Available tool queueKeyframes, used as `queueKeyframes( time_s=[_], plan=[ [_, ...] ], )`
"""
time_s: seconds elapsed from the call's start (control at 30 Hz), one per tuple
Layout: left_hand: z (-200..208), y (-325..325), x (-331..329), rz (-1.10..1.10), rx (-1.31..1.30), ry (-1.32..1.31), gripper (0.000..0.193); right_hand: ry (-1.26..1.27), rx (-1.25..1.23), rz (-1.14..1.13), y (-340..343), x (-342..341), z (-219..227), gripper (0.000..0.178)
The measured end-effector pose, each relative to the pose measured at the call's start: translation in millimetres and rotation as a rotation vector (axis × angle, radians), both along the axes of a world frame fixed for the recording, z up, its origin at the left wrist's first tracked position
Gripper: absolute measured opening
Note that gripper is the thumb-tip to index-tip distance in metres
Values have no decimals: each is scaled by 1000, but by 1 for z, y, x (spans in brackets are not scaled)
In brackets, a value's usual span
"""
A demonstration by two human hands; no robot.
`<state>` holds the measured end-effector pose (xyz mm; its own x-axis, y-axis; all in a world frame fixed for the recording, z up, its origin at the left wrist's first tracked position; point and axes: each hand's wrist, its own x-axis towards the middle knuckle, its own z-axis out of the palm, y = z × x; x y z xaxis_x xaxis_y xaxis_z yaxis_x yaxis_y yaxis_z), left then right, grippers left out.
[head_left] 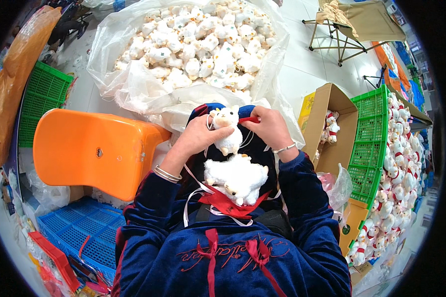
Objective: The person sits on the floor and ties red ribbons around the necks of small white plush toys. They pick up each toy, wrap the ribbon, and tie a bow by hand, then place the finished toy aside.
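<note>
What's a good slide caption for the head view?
Left hand holding a white plush toy, right hand pinching a red strip, near a bag of white toys.

A folding seat (pixel 374 24) stands on pale tiles (pixel 298 62).

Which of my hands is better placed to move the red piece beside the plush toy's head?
Probably the right: the right hand pinches the red piece, while the left hand is occupied holding the white plush toy.

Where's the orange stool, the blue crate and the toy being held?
Orange stool (pixel 79 148), head view: its seat.
Blue crate (pixel 79 222), head view: bare mesh.
Held toy (pixel 228 143), head view: white body.
</note>
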<state>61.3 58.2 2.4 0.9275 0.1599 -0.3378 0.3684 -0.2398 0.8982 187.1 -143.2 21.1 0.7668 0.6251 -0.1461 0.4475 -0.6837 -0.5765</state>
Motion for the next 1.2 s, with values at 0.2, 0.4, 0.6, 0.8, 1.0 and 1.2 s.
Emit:
queueKeyframes(
  time_s=[0.2,0.4,0.6,0.8,1.0,1.2],
  plan=[
    [-5,-2,-3,51,-151,-2,41,161,131,104,1,-4,8,24],
    [-3,-21,-4,161,16,-150,40,8,206,207,4,-16,-7,15],
    [-27,-26,-14,196,320,-281,54,-16,129,200,3,-18,-11,17],
    [-19,-23,-17,213,274,-229,47,76,137,164,6,-16,-1,16],
    [-12,-19,-15,116,53,-140,36,266,283,46,-4,-17,-12,16],
    [-4,-20,-8,92,-52,-103,29,104,365,-31,-5,-34,-11,13]
  ],
)
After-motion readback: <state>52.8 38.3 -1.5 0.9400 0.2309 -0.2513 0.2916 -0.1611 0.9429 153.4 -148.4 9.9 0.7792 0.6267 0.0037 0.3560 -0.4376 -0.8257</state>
